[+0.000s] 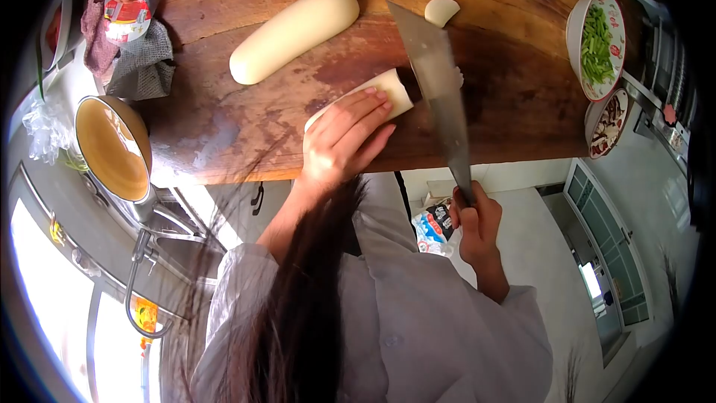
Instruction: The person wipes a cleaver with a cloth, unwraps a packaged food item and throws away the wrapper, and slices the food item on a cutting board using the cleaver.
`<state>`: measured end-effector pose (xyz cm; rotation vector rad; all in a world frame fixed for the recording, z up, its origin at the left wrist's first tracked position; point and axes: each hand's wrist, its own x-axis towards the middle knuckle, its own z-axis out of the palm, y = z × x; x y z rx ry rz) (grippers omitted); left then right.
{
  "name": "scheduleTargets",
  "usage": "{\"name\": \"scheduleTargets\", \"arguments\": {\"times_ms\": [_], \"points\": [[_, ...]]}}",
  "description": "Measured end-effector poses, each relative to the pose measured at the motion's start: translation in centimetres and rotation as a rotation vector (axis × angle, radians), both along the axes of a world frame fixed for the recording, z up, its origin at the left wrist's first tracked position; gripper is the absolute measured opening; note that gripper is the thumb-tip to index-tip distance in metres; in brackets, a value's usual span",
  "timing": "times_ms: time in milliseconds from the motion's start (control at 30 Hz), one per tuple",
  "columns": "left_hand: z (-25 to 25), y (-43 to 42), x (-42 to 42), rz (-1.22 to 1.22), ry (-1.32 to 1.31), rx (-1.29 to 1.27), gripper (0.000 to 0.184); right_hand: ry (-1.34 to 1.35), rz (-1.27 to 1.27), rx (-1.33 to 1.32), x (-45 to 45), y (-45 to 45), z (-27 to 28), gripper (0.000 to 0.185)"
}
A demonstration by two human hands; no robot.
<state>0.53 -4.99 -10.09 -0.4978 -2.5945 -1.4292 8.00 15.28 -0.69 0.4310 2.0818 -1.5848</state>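
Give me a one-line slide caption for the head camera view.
Left hand steadying a pale, cut vegetable on a wooden surface, right hand holding a broad knife.

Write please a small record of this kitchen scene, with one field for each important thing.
left hand: fingers over the cut pale vegetable
right hand: grips the knife by its handle
knife position: blade beside the vegetable's cut end
uncut vegetable: lying on the wooden table
loose slice: on the table, beyond the blade
green pieces: in a bowl, right side
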Motion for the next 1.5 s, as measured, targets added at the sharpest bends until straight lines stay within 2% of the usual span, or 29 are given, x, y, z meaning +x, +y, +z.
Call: {"name": "scheduleTargets", "arguments": {"times_ms": [67, 133, 167, 200, 233, 267, 333, 367, 433, 467, 567, 667, 800, 867, 900, 967, 1000, 1067, 1100, 1133, 1200, 1300, 1500], "points": [[0.6, -0.3, 0.0, -0.001, -0.008, 0.016, 0.027, -0.039, 0.045, 0.096, -0.1, 0.1, -0.1, 0.025], [1.7, -0.9, -0.2, 0.129, 0.188, 0.003, 0.023, -0.028, 0.075, 0.163, -0.5, 0.0, 0.0, 0.022], [2.4, -1.1, -0.3, 0.172, 0.215, 0.069, 0.021, -0.022, 0.109, 0.231, -0.6, -0.1, 0.1, 0.019], [3.8, -1.1, -1.1, 0.171, 0.195, 0.026, 0.02, -0.024, 0.105, 0.23, -0.5, -0.2, 0.2, 0.019], [5.3, -1.2, -2.5, 0.066, 0.196, -0.126, 0.017, 0.013, 0.155, 0.282, -0.6, -0.2, 0.2, 0.02], [7.4, -0.8, -3.5, -0.054, 0.082, -0.336, 0.017, 0.055, 0.205, 0.335, -0.7, -0.2, 0.2, 0.021], [8.6, 0.7, -5.0, -0.146, 0.016, -0.589, 0.023, 0.079, 0.225, 0.374, -0.5, -0.2, 0.2, 0.023], [8.4, 1.0, -5.3, -0.147, 0.025, -0.592, 0.023, 0.101, 0.245, 0.416, -0.4, -0.1, 0.1, 0.025], [7.8, 1.5, -5.6, -0.42, -0.068, -0.727, 0.029, 0.13, 0.263, 0.446, -0.4, 0.0, 0.0, 0.026], [7.5, 1.7, -5.6, -0.425, -0.064, -0.728, 0.029, 0.149, 0.287, 0.477, -0.2, 0.1, 0.0, 0.028], [7.1, 2.1, -5.6, -0.5, -0.102, -0.803, 0.044, 0.158, 0.302, 0.539, 0.0, 0.3, 0.0, 0.029], [6.5, 2.6, -5.6, -0.434, -0.108, -0.727, 0.047, 0.172, 0.289, 0.509, 0.1, 0.4, -0.1, 0.029], [8.7, 2.1, -6.1, -0.33, -0.112, -0.636, 0.051, 0.155, 0.266, 0.505, 0.9, 0.7, -0.1, 0.028], [9.7, 0.7, -5.3, -0.002, 0.149, -0.535, 0.035, 0.027, 0.16, 0.417, 1.3, 1.0, 0.0, 0.026], [9.5, -0.6, -4.7, 0.002, 0.098, -0.417, 0.029, 0.023, 0.158, 0.418, 1.9, 1.4, -0.1, 0.026], [7.7, -1.6, -3.4, 0.011, -0.018, -0.259, 0.027, -0.084, -0.094, 0.145, 3.2, 2.1, -0.6, 0.036], [6.4, -1.5, -3.0, 0.016, -0.078, -0.215, 0.029, -0.082, -0.09, 0.142, 3.1, 1.9, -0.5, 0.036], [4.1, -1.0, -1.4, 0.008, -0.121, -0.191, 0.032, -0.149, -0.403, -0.29, 2.7, 1.4, 0.1, 0.051], [3.5, -0.9, -0.9, -0.016, -0.13, -0.158, 0.034, -0.14, -0.351, -0.255, 2.6, 1.6, 0.2, 0.059], [2.8, -0.6, -0.3, -0.014, -0.133, -0.156, 0.034, -0.143, -0.349, -0.253, 2.2, 1.7, 0.6, 0.059], [1.7, -0.1, 0.3, -0.036, -0.015, -0.091, 0.035, -0.207, -0.201, -0.202, 1.1, 1.6, 1.6, 0.053], [1.2, 0.2, 0.4, -0.036, -0.013, -0.112, 0.033, -0.244, -0.079, -0.18, 0.0, 1.0, 2.6, 0.046], [0.5, 0.1, 0.3, -0.066, 0.008, -0.1, 0.029, -0.244, -0.048, -0.182, -0.6, 0.5, 2.5, 0.039]]}}
